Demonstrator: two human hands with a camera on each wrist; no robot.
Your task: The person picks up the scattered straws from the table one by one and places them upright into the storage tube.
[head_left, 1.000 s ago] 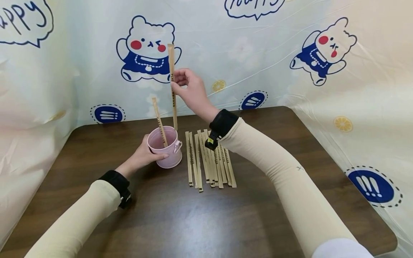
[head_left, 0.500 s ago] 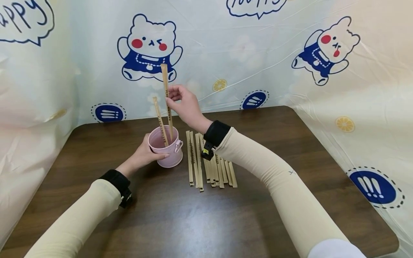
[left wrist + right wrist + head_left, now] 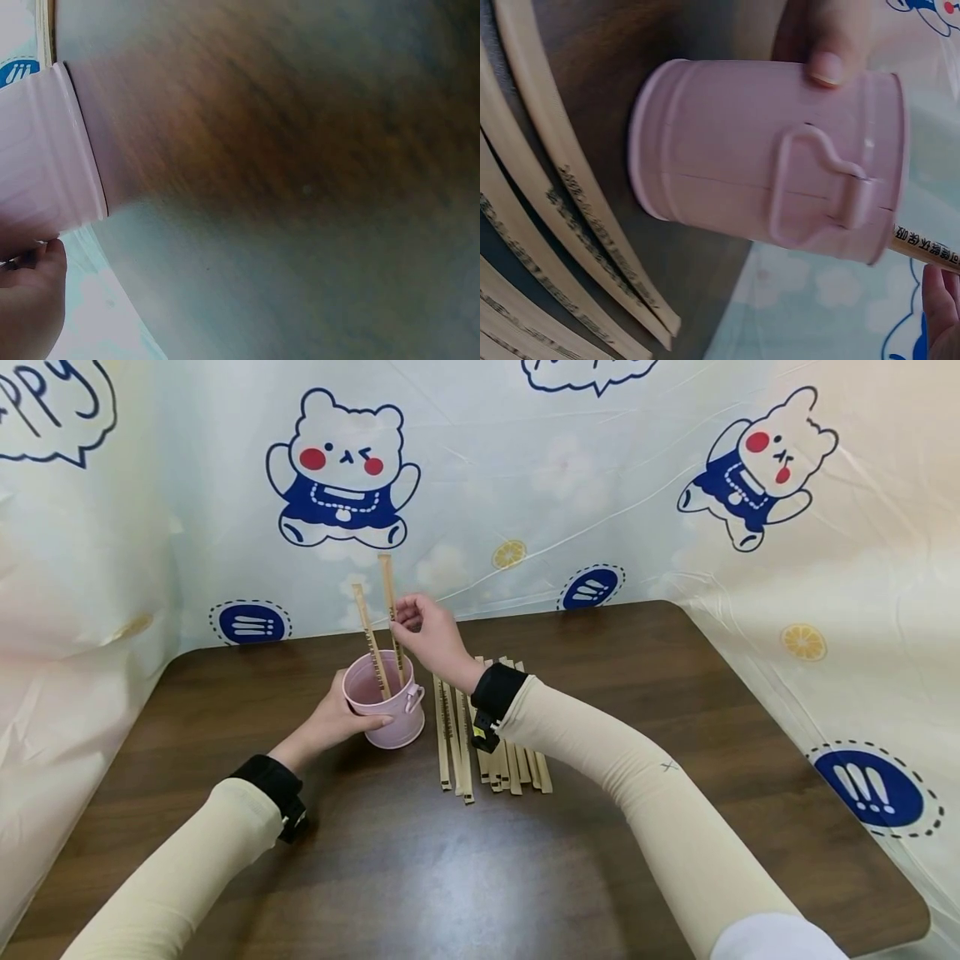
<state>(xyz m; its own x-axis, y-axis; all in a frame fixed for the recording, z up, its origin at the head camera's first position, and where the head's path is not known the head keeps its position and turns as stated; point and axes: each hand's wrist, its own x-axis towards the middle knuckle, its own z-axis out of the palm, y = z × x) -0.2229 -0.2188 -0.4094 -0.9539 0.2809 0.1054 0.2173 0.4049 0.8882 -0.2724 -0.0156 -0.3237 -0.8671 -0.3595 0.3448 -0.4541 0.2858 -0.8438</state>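
Right hand pinches a paper-wrapped straw between thumb and fingers, partway up its length. Straw stands near vertical, lower end inside the pink bucket; can't tell if it touches the bottom. Pinch well above the rim probably leaves the lower part free to pass through the bucket's mouth.

Left hand grips the bucket around its left side, thumb along the near wall, other fingers mostly hidden behind. Likely there to steady it, as it looks light and a tall straw could tip it. Bucket sits upright on the table, nearer the far edge than the near one, left of middle. Handle lug faces the straw pile side, clear of the left thumb.

Second straw already in the bucket, beside the held one, leaning toward the table's far left corner, apparently propped by the rim.

Loose straw pile lies just right of the bucket, ends pointing to the near and far edges, some overlapping; right wrist partly covers it. Side-by-side layout probably makes single straws easier to pick.
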